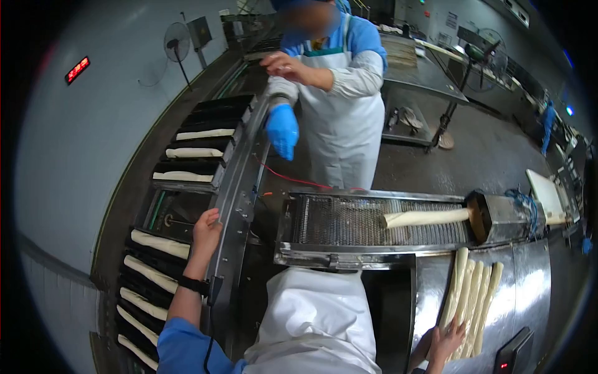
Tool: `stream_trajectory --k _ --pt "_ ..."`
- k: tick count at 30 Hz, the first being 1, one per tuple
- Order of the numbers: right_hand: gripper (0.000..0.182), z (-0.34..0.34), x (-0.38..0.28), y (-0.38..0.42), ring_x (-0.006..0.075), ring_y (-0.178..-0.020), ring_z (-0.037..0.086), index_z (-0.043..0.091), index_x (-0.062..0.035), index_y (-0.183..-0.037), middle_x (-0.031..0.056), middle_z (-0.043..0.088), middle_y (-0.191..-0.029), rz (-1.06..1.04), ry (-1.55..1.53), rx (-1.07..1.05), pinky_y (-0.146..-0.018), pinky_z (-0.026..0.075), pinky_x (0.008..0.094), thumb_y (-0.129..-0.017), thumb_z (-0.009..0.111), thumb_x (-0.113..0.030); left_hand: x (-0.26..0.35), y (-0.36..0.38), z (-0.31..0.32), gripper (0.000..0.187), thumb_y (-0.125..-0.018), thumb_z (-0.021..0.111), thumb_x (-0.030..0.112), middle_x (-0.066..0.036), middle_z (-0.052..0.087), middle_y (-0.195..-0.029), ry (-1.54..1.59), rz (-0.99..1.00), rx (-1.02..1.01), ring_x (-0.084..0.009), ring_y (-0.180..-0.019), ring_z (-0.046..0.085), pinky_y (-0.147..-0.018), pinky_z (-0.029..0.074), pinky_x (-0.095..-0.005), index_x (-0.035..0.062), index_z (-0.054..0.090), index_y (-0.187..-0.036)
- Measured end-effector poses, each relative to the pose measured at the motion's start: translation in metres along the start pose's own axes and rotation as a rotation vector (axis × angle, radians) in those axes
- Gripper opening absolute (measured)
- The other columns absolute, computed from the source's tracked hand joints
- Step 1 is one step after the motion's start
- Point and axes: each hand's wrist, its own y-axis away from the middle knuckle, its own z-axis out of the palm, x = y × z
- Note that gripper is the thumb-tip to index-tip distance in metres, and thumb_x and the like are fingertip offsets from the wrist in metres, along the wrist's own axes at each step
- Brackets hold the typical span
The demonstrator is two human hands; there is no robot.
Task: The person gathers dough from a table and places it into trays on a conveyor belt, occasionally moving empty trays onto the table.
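Observation:
My left hand (207, 232) is over the metal rail of the conveyor at the left, fingers extended and nothing in them. Below and left of it, long dough strips (161, 244) lie in dark pans. At the lower right my right hand (446, 340) rests with spread fingers on the near ends of several dough rolls (471, 293), which lie side by side on the shiny metal table (529, 280). Another dough roll (427, 217) lies on the wire mesh belt (349, 218), its right end at the machine outlet.
A co-worker in a white apron (346, 131) stands across the belt, one hand in a blue glove (283, 132). More filled pans (187, 176) sit farther up the left conveyor. A small device with a red display (512, 352) stands at the table's lower right.

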Motion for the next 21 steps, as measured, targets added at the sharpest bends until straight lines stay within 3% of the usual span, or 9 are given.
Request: stream_trajectory --k 5,6,9,13,15,17,19,20,21 --pt "0.075 -0.004 -0.021 0.017 0.0515 -0.130 0.038 0.054 0.0013 -0.131 0.0309 0.032 -0.149 -0.020 -0.029 -0.058 -0.109 0.034 0.0521 -0.063 0.079 -0.020 0.007 -0.044 0.022 0.045 -0.080 0.068 0.003 -0.018 0.061 -0.122 -0.423 0.214 -0.230 -0.0333 -0.119 0.057 -0.103 0.044 -0.0401 0.0037 0.059 -0.124" --pt "0.067 -0.009 -0.028 0.021 0.0417 -0.119 0.050 0.053 0.0032 -0.128 0.0251 0.045 -0.139 -0.173 0.132 0.065 -0.101 0.042 0.0460 -0.070 0.074 -0.023 0.005 -0.050 0.023 0.044 -0.079 0.069 0.007 -0.018 0.060 -0.123 -0.510 0.270 -0.277 -0.0366 -0.124 0.051 -0.107 0.041 -0.0434 0.0050 0.060 -0.122" --pt "0.085 -0.011 -0.022 0.031 0.0528 -0.109 0.054 0.043 -0.0058 -0.144 0.0342 0.051 -0.128 -0.072 0.221 -0.157 -0.094 0.046 0.0556 -0.079 0.072 -0.052 -0.010 -0.070 0.025 0.045 -0.078 0.068 0.006 -0.016 0.060 -0.124 -0.606 0.478 -0.386 -0.0351 -0.127 0.048 -0.108 0.040 -0.0432 0.0059 0.061 -0.121" --pt "0.074 -0.004 -0.039 0.016 0.0422 -0.094 0.064 0.054 -0.0054 -0.134 0.0287 0.065 -0.104 0.154 0.206 -0.205 -0.083 0.051 0.0499 -0.074 0.077 -0.042 -0.025 -0.100 0.024 0.048 -0.075 0.071 0.015 -0.015 0.058 -0.129 -0.701 0.669 -0.527 -0.0330 -0.131 0.046 -0.111 0.035 -0.0454 0.0077 0.063 -0.121" --pt "0.063 0.000 -0.034 0.001 0.0347 -0.081 0.064 0.060 0.0035 -0.121 0.0254 0.066 -0.093 0.265 -0.023 -0.316 -0.070 0.052 0.0434 -0.074 0.076 -0.035 -0.039 -0.110 0.026 0.048 -0.073 0.072 0.018 -0.013 0.058 -0.130 -0.730 0.725 -0.548 -0.0311 -0.131 0.046 -0.112 0.032 -0.0462 0.0090 0.065 -0.120" --pt "0.052 -0.002 -0.060 -0.014 0.0294 -0.069 0.060 0.061 0.0101 -0.108 0.0220 0.064 -0.080 0.277 -0.755 -0.170 -0.063 0.049 0.0400 -0.075 0.072 -0.028 -0.040 -0.123 0.029 0.046 -0.072 0.074 0.021 -0.012 0.060 -0.127 -0.787 0.836 -0.571 -0.0303 -0.131 0.046 -0.112 0.032 -0.0445 0.0100 0.067 -0.116" --pt "0.045 -0.001 -0.093 -0.053 0.0164 -0.074 0.056 0.058 -0.0053 -0.115 0.0053 0.058 -0.089 0.406 -0.972 -0.392 -0.061 0.047 0.0305 -0.072 0.059 -0.019 -0.034 -0.140 0.034 0.045 -0.070 0.075 0.023 -0.011 0.062 -0.124 -0.747 0.839 -0.548 -0.0291 -0.130 0.047 -0.113 0.031 -0.0438 0.0106 0.070 -0.113" --pt "0.045 -0.001 -0.127 -0.068 0.0167 -0.074 0.056 0.057 -0.0068 -0.118 0.0034 0.055 -0.087 0.395 -1.111 -0.390 -0.063 0.048 0.0317 -0.075 0.059 -0.021 -0.036 -0.146 0.037 0.044 -0.069 0.074 0.022 -0.011 0.063 -0.122 -0.718 0.818 -0.553 -0.0287 -0.130 0.047 -0.114 0.031 -0.0437 0.0098 0.070 -0.112" --pt "0.056 -0.063 -0.218 -0.063 0.0257 -0.105 0.054 0.052 -0.0015 -0.128 0.0133 0.054 -0.119 0.349 -1.151 -0.464 -0.090 0.046 0.0374 -0.080 0.064 -0.028 -0.038 -0.150 0.039 0.044 -0.068 0.072 0.021 -0.011 0.064 -0.120 -0.689 0.798 -0.559 -0.0282 -0.129 0.047 -0.114 0.030 -0.0436 0.0091 0.070 -0.110"
